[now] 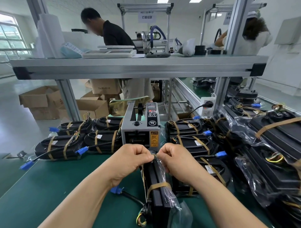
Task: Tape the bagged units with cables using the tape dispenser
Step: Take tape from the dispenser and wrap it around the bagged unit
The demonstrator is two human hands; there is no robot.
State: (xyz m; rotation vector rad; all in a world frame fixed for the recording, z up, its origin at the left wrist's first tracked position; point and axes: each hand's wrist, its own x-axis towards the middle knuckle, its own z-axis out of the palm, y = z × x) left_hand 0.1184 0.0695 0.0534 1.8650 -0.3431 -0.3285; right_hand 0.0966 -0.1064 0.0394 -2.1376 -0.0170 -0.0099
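Grip narrow on both sides: left hand [130, 156] and right hand [172, 156] pinch the crinkly clear film at the bagged unit's [156, 193] end, just in front of the tape dispenser [140, 130]. Best pull the slippery film taut and flat before taping; one tan band [158, 185] wraps the slim black slab.

Bright, even indoor light from white ceiling panels [162, 1] at 12 o'clock, plus daylight through the large glass window [9, 35] at 10 o'clock. Shadows are soft and faint on the green matte surface [48, 187]. Glare streaks on clear plastic bags [247, 130] at 3 o'clock. Centre sharp; heavy fisheye bending at edges; background slightly soft.
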